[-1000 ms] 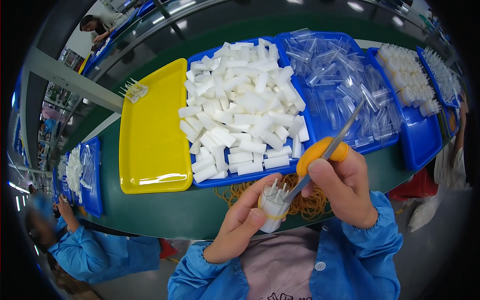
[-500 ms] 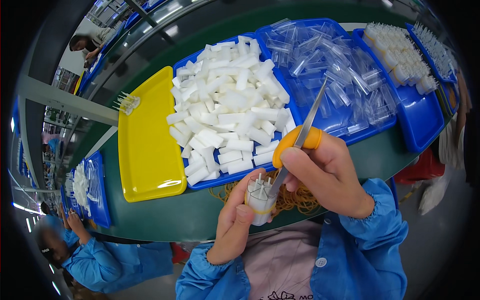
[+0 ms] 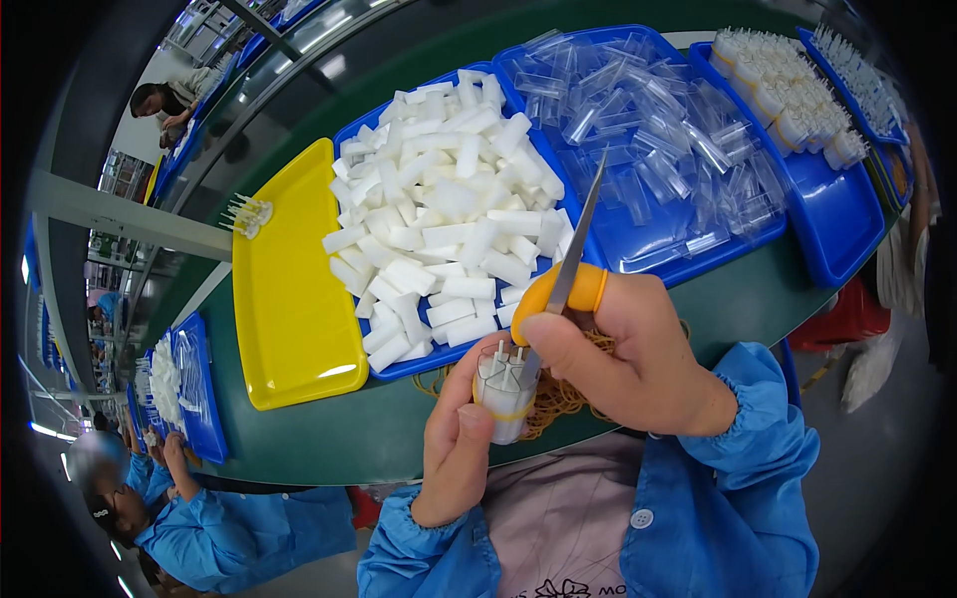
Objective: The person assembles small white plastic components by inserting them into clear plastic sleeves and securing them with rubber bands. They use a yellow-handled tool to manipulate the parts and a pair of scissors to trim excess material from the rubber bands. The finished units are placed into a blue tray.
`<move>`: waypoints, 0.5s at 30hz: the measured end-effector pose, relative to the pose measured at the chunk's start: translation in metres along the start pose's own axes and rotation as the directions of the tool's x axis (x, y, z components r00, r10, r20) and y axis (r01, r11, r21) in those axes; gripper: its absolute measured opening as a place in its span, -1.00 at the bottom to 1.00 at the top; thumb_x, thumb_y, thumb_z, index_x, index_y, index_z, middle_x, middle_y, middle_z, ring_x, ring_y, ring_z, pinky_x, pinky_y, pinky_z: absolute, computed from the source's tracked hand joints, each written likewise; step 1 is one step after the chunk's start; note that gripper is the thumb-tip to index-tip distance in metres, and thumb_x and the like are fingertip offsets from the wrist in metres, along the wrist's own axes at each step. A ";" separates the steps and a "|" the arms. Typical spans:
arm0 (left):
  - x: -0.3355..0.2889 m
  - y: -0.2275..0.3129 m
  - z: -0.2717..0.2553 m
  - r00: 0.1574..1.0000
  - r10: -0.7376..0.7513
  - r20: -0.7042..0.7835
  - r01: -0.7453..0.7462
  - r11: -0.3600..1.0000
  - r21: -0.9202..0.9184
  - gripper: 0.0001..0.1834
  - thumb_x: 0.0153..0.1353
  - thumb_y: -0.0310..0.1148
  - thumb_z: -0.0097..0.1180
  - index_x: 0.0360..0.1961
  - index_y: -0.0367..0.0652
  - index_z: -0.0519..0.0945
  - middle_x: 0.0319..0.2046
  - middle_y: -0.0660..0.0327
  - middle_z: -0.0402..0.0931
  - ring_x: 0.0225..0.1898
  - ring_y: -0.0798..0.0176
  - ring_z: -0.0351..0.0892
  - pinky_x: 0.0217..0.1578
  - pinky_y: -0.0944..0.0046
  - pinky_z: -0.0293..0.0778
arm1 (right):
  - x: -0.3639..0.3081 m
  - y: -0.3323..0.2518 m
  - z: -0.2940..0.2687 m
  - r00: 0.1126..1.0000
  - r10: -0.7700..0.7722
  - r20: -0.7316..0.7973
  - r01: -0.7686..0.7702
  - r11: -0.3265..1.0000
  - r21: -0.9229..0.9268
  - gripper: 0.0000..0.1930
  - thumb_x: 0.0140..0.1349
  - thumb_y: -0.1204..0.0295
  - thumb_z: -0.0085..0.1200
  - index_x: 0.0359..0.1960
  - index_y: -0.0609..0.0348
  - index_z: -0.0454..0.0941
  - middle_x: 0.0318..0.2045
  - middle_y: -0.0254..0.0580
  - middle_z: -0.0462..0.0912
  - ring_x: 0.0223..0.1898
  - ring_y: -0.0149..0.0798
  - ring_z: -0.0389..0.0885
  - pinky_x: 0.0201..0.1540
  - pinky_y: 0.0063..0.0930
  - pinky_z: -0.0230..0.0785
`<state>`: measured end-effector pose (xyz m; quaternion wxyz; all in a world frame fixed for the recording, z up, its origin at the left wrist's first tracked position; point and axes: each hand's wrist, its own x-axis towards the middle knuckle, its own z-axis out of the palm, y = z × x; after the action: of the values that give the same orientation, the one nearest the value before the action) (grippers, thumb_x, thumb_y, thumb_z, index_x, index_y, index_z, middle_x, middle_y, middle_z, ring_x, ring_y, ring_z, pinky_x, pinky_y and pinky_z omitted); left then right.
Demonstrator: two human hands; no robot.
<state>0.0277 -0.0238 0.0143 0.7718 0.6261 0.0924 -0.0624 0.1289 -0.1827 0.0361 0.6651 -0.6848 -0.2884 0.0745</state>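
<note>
My left hand (image 3: 457, 453) is wrapped round a bundle of white foam-like pieces (image 3: 506, 401), held upright near my chest. A yellow rubber band circles it, and thin white pins stick up from its top. My right hand (image 3: 643, 364) grips steel tweezers (image 3: 585, 224) between thumb and fingers. Their sharp tip points up and away, while the lower end meets the bundle's top on its right side. Orange finger cots (image 3: 588, 289) cover part of that hand's fingers. Whether the lower end is inside the bundle I cannot tell.
Behind my hands a blue tray holds white foam blocks (image 3: 439, 229); another has clear plastic sleeves (image 3: 658, 140). Finished-looking bundles (image 3: 788, 90) fill a tray at far right. A yellow tray (image 3: 299, 299) has one pinned piece (image 3: 249, 214). Rubber bands (image 3: 558, 409) lie behind the bundle. Co-workers sit left.
Both hands have shifted slightly left with the bundle and tweezers. The tweezers stand a little more upright, and the whole view has moved slightly.
</note>
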 end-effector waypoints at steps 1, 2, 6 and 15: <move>0.000 0.002 0.000 0.999 -0.027 0.028 0.028 0.999 -0.036 -0.21 0.28 0.14 -0.17 0.28 -0.32 0.11 0.03 0.09 0.37 -0.15 0.28 0.45 -0.16 0.35 0.38 | 0.000 0.000 -0.001 0.994 -0.104 0.012 0.105 0.990 -0.099 -0.81 0.28 0.41 -0.01 -0.30 0.34 0.49 -0.61 -0.25 0.54 -0.60 -0.54 0.45 -0.57 -0.62 0.30; 0.001 0.001 -0.003 0.992 -0.026 0.121 0.045 0.986 -0.158 -0.23 0.29 0.13 -0.19 0.28 -0.32 0.11 0.00 0.09 0.38 -0.16 0.27 0.45 -0.17 0.34 0.37 | 0.000 -0.004 -0.002 1.000 0.008 0.021 -0.010 0.997 0.073 -0.81 0.30 0.40 -0.04 -0.28 0.32 0.48 -0.55 -0.26 0.54 -0.57 -0.54 0.46 -0.53 -0.64 0.32; 0.007 0.001 -0.011 0.950 -0.055 0.308 0.190 0.882 -0.430 -0.30 0.34 0.09 -0.33 0.27 -0.29 0.13 -0.09 0.07 0.41 -0.22 0.21 0.44 -0.19 0.28 0.35 | -0.001 -0.008 -0.006 0.977 0.212 0.006 -0.197 0.898 0.394 -0.79 0.33 0.37 -0.10 -0.22 0.30 0.44 -0.41 -0.27 0.53 -0.51 -0.54 0.48 -0.45 -0.68 0.37; 0.009 -0.002 -0.007 0.940 -0.111 0.323 0.288 0.767 -0.574 -0.33 0.34 0.07 -0.36 0.24 -0.28 0.15 0.01 0.06 0.34 -0.17 0.20 0.41 -0.19 0.25 0.36 | 0.000 -0.005 -0.011 0.966 0.250 0.072 -0.258 0.884 0.389 -0.80 0.34 0.36 -0.09 -0.23 0.30 0.42 -0.44 -0.29 0.52 -0.51 -0.58 0.46 -0.45 -0.70 0.36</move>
<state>0.0354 -0.0171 0.0095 0.9265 0.3136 0.0682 -0.1964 0.1329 -0.1921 0.0425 0.7713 -0.5673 -0.1819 0.2242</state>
